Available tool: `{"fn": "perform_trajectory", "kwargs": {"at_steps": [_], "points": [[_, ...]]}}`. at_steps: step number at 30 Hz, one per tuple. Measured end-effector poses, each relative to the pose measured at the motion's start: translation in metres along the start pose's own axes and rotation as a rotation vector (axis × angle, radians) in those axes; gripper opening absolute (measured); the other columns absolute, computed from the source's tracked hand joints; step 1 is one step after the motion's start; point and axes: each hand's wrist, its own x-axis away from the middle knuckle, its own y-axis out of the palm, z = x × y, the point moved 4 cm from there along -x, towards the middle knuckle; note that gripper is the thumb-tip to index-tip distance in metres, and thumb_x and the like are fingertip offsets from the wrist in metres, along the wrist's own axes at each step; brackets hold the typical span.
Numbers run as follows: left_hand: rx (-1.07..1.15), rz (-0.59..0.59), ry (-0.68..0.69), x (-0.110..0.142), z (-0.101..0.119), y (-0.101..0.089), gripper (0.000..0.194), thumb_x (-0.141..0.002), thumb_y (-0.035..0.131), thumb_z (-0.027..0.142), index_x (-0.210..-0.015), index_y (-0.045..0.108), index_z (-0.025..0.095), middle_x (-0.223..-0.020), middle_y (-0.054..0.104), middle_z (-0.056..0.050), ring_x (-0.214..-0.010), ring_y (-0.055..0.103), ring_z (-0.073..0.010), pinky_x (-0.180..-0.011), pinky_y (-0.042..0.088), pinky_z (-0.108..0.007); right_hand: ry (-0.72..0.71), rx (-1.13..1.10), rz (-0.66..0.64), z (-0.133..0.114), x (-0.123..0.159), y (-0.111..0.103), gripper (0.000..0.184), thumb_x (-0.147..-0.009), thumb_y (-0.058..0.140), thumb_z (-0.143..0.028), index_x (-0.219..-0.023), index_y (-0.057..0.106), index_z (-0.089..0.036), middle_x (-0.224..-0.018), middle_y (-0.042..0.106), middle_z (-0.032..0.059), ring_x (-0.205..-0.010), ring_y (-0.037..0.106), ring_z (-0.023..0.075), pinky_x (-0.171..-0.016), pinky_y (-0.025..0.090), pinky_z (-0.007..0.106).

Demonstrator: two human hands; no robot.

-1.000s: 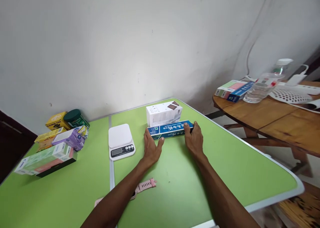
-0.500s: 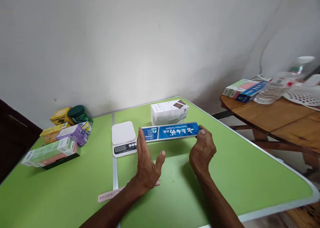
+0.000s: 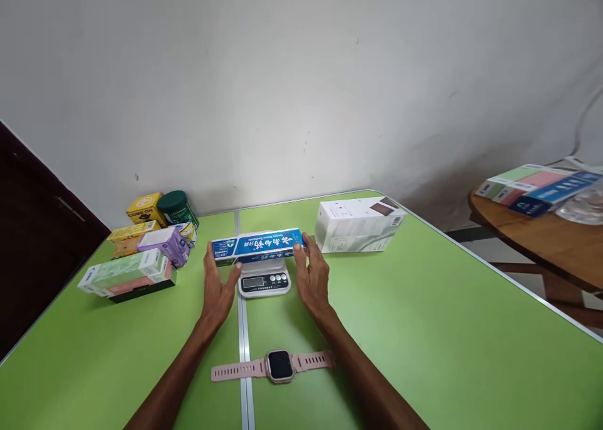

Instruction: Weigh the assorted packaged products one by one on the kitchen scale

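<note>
A blue toothpaste box [image 3: 264, 245] lies crosswise over the white kitchen scale [image 3: 264, 294], hiding most of its weighing plate. I cannot tell whether the box rests on the plate or is just above it. My left hand [image 3: 218, 292] is at the box's left end, fingers behind and thumb at the front edge. The right end is between the thumb and fingers of my right hand [image 3: 311, 276]. The scale's display and buttons face me. Nearer to me, a smartwatch [image 3: 279, 365] with a pink strap lies stretched across the table seam, its right end by my right forearm.
A white box [image 3: 360, 229] stands to the right on the green table [image 3: 424, 329]. Several packages, including a purple pack [image 3: 167, 243], a yellow box [image 3: 145, 209] and a dark green tub [image 3: 176, 207], are grouped at left. A wooden table [image 3: 541, 235] holds more boxes.
The toothpaste box has moved left from beside the scale to over it. My left hand has closed in on its left end. The view has turned, and the watch now shows fully.
</note>
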Motion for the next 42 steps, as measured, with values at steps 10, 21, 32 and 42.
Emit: {"fn": "perform_trajectory", "kwargs": {"at_steps": [10, 21, 32, 42], "points": [[0.208, 0.005, -0.138, -0.012, -0.060, -0.008, 0.097, -0.096, 0.041, 0.080, -0.168, 0.017, 0.020, -0.171, 0.034, -0.019, -0.158, 0.036, -0.0323, -0.130, 0.029, -0.051, 0.239, -0.111, -0.055, 0.047, -0.002, -0.004, 0.077, -0.099, 0.037, -0.078, -0.125, 0.071, -0.014, -0.121, 0.077, 0.0186, -0.110, 0.072, 0.0311, -0.100, 0.055, 0.049], [0.113, 0.041, -0.104, -0.021, -0.072, -0.012, 0.086, -0.098, 0.038, 0.077, -0.158, 0.039, 0.014, -0.155, 0.053, -0.021, -0.147, 0.050, -0.0330, -0.126, 0.036, -0.052, 0.233, -0.154, -0.073, 0.046, -0.002, -0.005, 0.072, -0.095, 0.043, -0.079, -0.107, 0.075, -0.017, -0.105, 0.080, 0.0161, -0.096, 0.074, 0.0293, -0.094, 0.059, 0.047], [-0.223, -0.011, 0.324, -0.005, -0.052, 0.002, 0.088, -0.099, 0.057, 0.058, -0.168, 0.017, 0.018, -0.167, 0.032, -0.022, -0.159, 0.029, -0.0366, -0.130, 0.023, -0.062, 0.005, 0.054, -0.017, 0.042, 0.000, -0.005, 0.075, -0.102, 0.033, -0.072, -0.133, 0.068, -0.012, -0.136, 0.069, 0.0233, -0.131, 0.062, 0.0347, -0.115, 0.045, 0.056], [-0.462, -0.317, 0.581, -0.041, 0.018, 0.017, 0.074, -0.097, 0.061, 0.052, -0.160, 0.037, 0.021, -0.162, 0.046, -0.021, -0.156, 0.035, -0.0386, -0.128, 0.022, -0.062, -0.017, -0.048, -0.125, 0.034, 0.002, -0.002, 0.062, -0.106, 0.041, -0.062, -0.144, 0.063, -0.019, -0.148, 0.064, 0.0167, -0.139, 0.058, 0.0309, -0.121, 0.041, 0.056]]}}
